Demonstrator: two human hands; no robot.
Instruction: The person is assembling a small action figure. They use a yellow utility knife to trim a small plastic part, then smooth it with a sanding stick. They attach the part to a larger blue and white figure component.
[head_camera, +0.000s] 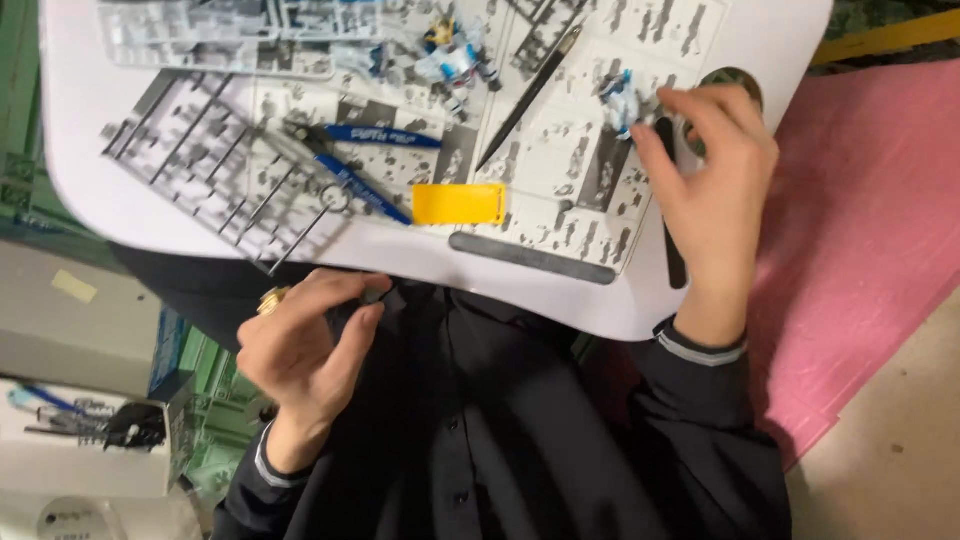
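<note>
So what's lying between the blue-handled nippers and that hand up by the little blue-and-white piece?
In the head view, a yellow rectangular tag and a thin dark file lie on the printed sheet between the nippers and the right hand.

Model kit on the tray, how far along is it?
Done: a partly built white-and-blue figure lies on the tray. In hand: the right hand pinches a small blue-white assembly; the left hand holds something unclear. Left: the grey runner has many parts attached.

White lap tray (90, 190) bearing: grey parts frames (200, 170), blue-handled nippers (360, 165), yellow flat piece (459, 204), black slim tool (530, 95), printed instruction sheet (570, 190), and a partly built blue-and-white model figure (455, 60).
</note>
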